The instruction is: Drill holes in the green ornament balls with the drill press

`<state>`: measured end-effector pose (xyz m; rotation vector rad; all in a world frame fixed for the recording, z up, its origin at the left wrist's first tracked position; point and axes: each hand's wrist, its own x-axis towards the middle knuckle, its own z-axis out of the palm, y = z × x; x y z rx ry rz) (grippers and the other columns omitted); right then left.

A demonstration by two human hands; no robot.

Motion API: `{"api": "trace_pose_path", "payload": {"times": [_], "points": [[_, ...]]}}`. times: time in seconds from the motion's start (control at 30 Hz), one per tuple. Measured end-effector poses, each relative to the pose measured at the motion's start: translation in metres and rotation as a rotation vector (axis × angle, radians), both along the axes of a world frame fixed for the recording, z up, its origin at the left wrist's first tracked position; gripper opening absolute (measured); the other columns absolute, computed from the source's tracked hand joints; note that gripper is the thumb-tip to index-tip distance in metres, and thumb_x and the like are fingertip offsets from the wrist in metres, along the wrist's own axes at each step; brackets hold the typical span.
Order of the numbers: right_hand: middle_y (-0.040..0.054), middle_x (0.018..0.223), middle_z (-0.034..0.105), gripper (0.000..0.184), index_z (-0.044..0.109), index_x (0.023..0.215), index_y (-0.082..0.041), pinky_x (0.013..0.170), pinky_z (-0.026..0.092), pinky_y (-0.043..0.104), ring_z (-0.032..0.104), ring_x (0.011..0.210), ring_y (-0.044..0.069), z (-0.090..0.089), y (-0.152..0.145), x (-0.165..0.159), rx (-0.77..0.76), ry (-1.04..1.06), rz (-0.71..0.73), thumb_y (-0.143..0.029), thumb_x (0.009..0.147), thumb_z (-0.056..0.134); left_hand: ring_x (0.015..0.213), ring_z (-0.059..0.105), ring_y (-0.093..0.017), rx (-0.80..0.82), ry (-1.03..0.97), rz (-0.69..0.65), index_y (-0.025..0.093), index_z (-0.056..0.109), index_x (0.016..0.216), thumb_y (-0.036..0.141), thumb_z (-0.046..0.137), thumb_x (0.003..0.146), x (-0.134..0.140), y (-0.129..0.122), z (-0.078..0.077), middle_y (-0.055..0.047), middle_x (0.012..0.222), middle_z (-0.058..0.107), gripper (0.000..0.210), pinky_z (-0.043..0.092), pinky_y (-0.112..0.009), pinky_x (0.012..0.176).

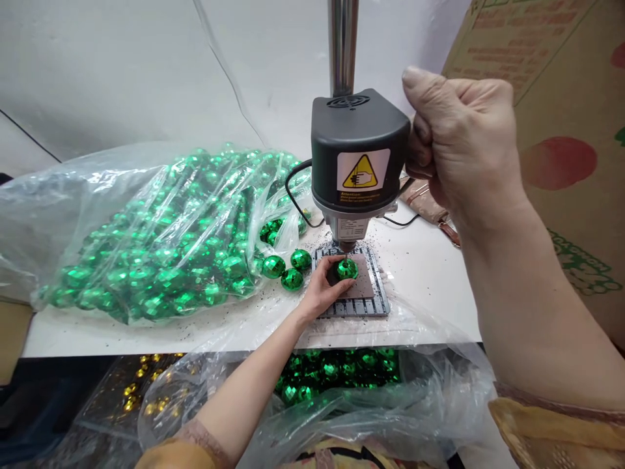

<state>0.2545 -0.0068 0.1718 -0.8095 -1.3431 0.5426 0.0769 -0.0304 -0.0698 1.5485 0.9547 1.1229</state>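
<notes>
A shiny green faceted bead [347, 268] sits on a brown board [362, 286] over the slotted base plate [383, 306] of a small bench drill press [360, 150]. My left hand [326, 286] is closed around the bead from the left, thumb and fingers on its sides. The drill's chuck is just above, and the bit reaches down to the bead's top. High at the right of the motor housing, my right hand [463, 130] is clenched on the drill press handle, which the fingers mostly hide.
Loose green beads [291, 279] lie left of the base. A large clear bag [161, 241] of green beads fills the table's left. Below the table edge is an open plastic bag [430, 384] with more green beads. A cardboard box [561, 130] stands right. Dark shavings litter the white table [439, 286].
</notes>
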Motion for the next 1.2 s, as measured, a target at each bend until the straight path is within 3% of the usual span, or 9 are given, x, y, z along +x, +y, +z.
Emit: {"api": "trace_pose_path", "payload": {"times": [0.27, 0.5, 0.7, 0.9, 1.2], "points": [[-0.0057, 0.039, 0.028, 0.054, 0.036, 0.046, -0.020, 0.039, 0.015, 0.030, 0.030, 0.035, 0.005, -0.024, -0.032, -0.008, 0.220, 0.021, -0.079, -0.033, 0.093, 0.059, 0.116, 0.062, -0.027, 0.009, 0.020, -0.011, 0.020, 0.059, 0.119, 0.037, 0.084, 0.076, -0.001, 0.000, 0.000, -0.010, 0.121, 0.067, 0.052, 0.047, -0.041, 0.104], [-0.0048, 0.044, 0.025, 0.054, 0.034, 0.046, -0.018, 0.045, 0.020, 0.029, 0.030, 0.041, 0.003, -0.046, -0.052, -0.013, 0.207, 0.032, -0.158, -0.028, 0.093, 0.058, 0.116, 0.063, -0.027, 0.014, 0.010, 0.005, 0.021, 0.059, 0.119, 0.039, 0.084, 0.076, 0.000, 0.000, -0.003, -0.009, 0.119, 0.068, 0.054, 0.048, -0.042, 0.104], [-0.0035, 0.050, 0.018, 0.059, 0.032, 0.045, -0.016, 0.048, 0.019, 0.030, 0.028, 0.044, 0.003, -0.066, -0.060, -0.013, 0.200, -0.003, -0.259, -0.039, 0.092, 0.059, 0.117, 0.062, -0.026, 0.012, 0.007, -0.011, 0.021, 0.058, 0.122, 0.037, 0.084, 0.077, -0.001, 0.000, -0.006, -0.010, 0.123, 0.066, 0.055, 0.048, -0.041, 0.105], [-0.0032, 0.047, 0.022, 0.062, 0.029, 0.045, -0.017, 0.049, 0.020, 0.032, 0.028, 0.044, 0.005, -0.076, -0.062, -0.010, 0.195, -0.028, -0.310, -0.044, 0.092, 0.059, 0.117, 0.063, -0.026, 0.004, -0.012, -0.015, 0.020, 0.057, 0.121, 0.037, 0.084, 0.077, 0.000, 0.000, -0.005, -0.011, 0.123, 0.066, 0.055, 0.048, -0.042, 0.105], [-0.0043, 0.045, 0.024, 0.060, 0.022, 0.050, -0.015, 0.047, 0.020, 0.034, 0.029, 0.041, 0.004, -0.094, -0.060, -0.011, 0.274, -0.020, -0.369, -0.038, 0.092, 0.059, 0.117, 0.063, -0.027, 0.000, -0.016, -0.023, 0.020, 0.057, 0.121, 0.035, 0.084, 0.077, 0.000, 0.000, -0.006, -0.012, 0.124, 0.066, 0.054, 0.049, -0.042, 0.104]]}}
